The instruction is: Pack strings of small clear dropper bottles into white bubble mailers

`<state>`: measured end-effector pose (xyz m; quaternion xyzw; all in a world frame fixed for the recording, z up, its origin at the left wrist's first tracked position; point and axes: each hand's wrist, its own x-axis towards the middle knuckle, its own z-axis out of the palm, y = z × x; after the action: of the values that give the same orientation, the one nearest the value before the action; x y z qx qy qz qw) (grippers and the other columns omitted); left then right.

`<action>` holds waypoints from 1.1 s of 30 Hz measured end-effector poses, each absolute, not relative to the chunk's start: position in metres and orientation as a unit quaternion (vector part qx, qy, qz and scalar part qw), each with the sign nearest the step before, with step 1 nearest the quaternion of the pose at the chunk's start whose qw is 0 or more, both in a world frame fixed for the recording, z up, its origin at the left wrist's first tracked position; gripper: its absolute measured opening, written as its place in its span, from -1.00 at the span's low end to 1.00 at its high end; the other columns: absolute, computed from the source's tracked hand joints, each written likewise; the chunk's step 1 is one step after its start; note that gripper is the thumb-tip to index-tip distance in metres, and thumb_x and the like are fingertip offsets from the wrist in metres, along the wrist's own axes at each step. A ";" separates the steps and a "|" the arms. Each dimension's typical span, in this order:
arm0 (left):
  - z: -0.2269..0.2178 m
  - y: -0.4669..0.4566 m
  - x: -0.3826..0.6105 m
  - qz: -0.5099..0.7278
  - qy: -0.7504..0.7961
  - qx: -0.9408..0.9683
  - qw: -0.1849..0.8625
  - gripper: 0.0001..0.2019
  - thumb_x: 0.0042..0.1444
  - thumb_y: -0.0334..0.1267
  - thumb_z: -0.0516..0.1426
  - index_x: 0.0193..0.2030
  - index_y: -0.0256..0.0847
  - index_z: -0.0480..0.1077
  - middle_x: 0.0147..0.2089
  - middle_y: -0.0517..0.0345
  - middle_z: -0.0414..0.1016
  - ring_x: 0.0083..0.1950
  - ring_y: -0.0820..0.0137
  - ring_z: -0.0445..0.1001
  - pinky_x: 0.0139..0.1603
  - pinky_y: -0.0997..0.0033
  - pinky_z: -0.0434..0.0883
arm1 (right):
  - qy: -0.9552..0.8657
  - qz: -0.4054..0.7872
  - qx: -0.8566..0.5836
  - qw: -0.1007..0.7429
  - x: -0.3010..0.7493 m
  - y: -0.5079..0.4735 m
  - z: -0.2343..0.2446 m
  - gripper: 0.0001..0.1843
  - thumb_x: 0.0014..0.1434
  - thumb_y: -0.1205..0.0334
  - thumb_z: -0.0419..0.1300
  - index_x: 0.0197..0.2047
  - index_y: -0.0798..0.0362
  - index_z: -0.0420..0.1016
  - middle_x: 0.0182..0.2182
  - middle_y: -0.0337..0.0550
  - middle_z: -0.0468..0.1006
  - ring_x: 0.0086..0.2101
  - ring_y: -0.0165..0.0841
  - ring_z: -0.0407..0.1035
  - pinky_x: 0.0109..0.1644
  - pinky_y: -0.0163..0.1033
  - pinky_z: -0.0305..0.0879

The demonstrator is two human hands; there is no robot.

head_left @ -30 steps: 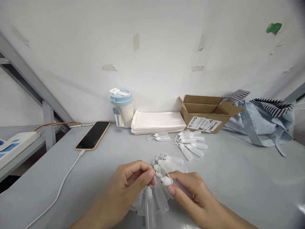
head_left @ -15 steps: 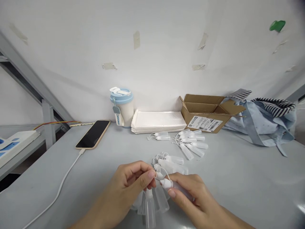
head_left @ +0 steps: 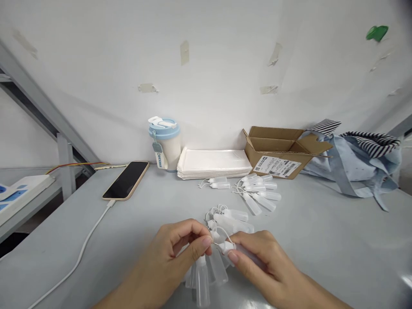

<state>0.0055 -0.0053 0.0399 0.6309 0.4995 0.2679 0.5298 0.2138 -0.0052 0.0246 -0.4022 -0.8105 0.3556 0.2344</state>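
My right hand [head_left: 260, 259] is wrapped around a small translucent squeeze bottle [head_left: 252, 253], its white nozzle [head_left: 227, 247] pointing left. A thin white strap [head_left: 224, 231] arches from the bottle's neck toward my left hand [head_left: 185, 249]. Thumb and forefinger of that hand are pinched on the strap's end, mostly hidden by the fingertips. A fine pin shows between those fingertips and the nozzle tip. Beneath and between my hands lie several similar bottles [head_left: 202, 283], partly covered. Just beyond them are more bottles [head_left: 233, 224] with looped straps.
Farther back lie a fan of bottles [head_left: 270, 195] and a pair [head_left: 220, 185]. Behind stand a lidded cup [head_left: 170, 148], a stack of white packets [head_left: 214, 163], an open carton [head_left: 273, 161] and a blue bag [head_left: 349, 163]. A phone [head_left: 126, 180] with its white cable [head_left: 77, 257] is left.
My left fingertips have moved slightly right and down, toward the nozzle. The bottle in my right hand has shifted a little to the right. The other bottles look nearly unchanged.
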 end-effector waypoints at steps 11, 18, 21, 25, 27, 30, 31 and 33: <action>0.041 -0.009 0.008 0.263 0.490 0.733 0.392 -0.78 0.20 -0.19 0.05 -0.45 -0.16 0.37 -0.48 0.30 0.38 -0.43 0.49 0.34 -0.42 0.58 0.24 | -0.813 0.371 -0.380 0.239 0.212 -0.006 0.027 -0.69 0.29 0.13 -0.06 -0.46 0.05 0.25 -0.60 -0.33 0.22 -0.57 -0.50 0.12 -0.47 -0.39 0.07; 0.041 -0.006 0.008 0.307 0.448 0.758 0.361 -0.80 0.20 -0.29 0.04 -0.45 -0.18 0.35 -0.49 0.30 0.38 -0.44 0.52 0.36 -0.37 0.60 0.29 | -0.810 0.363 -0.373 0.270 0.209 -0.005 0.024 -0.73 0.26 0.18 -0.02 -0.43 0.06 0.34 -0.63 -0.34 0.21 -0.60 -0.49 0.13 -0.50 -0.39 0.09; 0.043 -0.004 0.006 0.294 0.459 0.745 0.385 -0.87 0.14 -0.30 0.12 -0.43 -0.16 0.40 -0.47 0.31 0.41 -0.40 0.51 0.38 -0.33 0.59 0.30 | -0.805 0.367 -0.379 0.271 0.209 -0.005 0.025 -0.73 0.26 0.17 -0.01 -0.41 0.06 0.37 -0.63 -0.34 0.22 -0.60 -0.49 0.15 -0.50 -0.39 0.09; 0.045 -0.003 0.001 0.261 0.485 0.729 0.407 -0.97 0.09 -0.26 0.17 -0.34 -0.10 0.45 -0.38 0.31 0.45 -0.30 0.46 0.40 -0.24 0.54 0.30 | -0.802 0.369 -0.368 0.291 0.209 -0.005 0.027 -0.75 0.26 0.22 -0.01 -0.39 0.07 0.39 -0.62 -0.34 0.26 -0.60 -0.50 0.17 -0.49 -0.40 0.11; 0.046 -0.003 0.000 0.262 0.482 0.725 0.417 -0.91 0.13 -0.22 0.14 -0.35 -0.10 0.45 -0.37 0.30 0.45 -0.29 0.45 0.39 -0.24 0.51 0.30 | -0.805 0.366 -0.358 0.299 0.209 -0.005 0.027 -0.76 0.26 0.23 0.00 -0.39 0.08 0.39 -0.63 -0.35 0.26 -0.60 -0.51 0.17 -0.50 -0.41 0.11; 0.045 -0.004 0.000 0.263 0.474 0.728 0.420 -0.85 0.18 -0.20 0.09 -0.37 -0.11 0.44 -0.38 0.29 0.45 -0.31 0.45 0.38 -0.25 0.51 0.29 | -0.813 0.343 -0.366 0.296 0.210 -0.006 0.027 -0.77 0.26 0.22 0.02 -0.36 0.09 0.43 -0.64 -0.36 0.25 -0.61 -0.51 0.17 -0.50 -0.41 0.12; 0.045 -0.004 0.001 0.261 0.473 0.729 0.420 -0.84 0.19 -0.21 0.08 -0.37 -0.12 0.43 -0.39 0.29 0.45 -0.32 0.46 0.38 -0.26 0.52 0.29 | -0.816 0.333 -0.368 0.296 0.211 -0.006 0.026 -0.78 0.26 0.22 0.03 -0.33 0.10 0.44 -0.64 -0.35 0.26 -0.62 -0.50 0.17 -0.50 -0.41 0.12; 0.044 -0.005 0.003 0.262 0.473 0.731 0.416 -0.82 0.19 -0.23 0.07 -0.40 -0.15 0.41 -0.42 0.28 0.43 -0.35 0.47 0.37 -0.28 0.52 0.29 | -0.822 0.320 -0.367 0.295 0.212 -0.007 0.025 -0.78 0.26 0.21 0.04 -0.29 0.11 0.45 -0.63 -0.34 0.30 -0.61 -0.49 0.19 -0.49 -0.41 0.15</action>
<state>0.0028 -0.0046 0.0441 0.7314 0.4727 0.2621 0.4159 0.2119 -0.0070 0.0253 -0.3669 -0.8223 0.3196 0.2951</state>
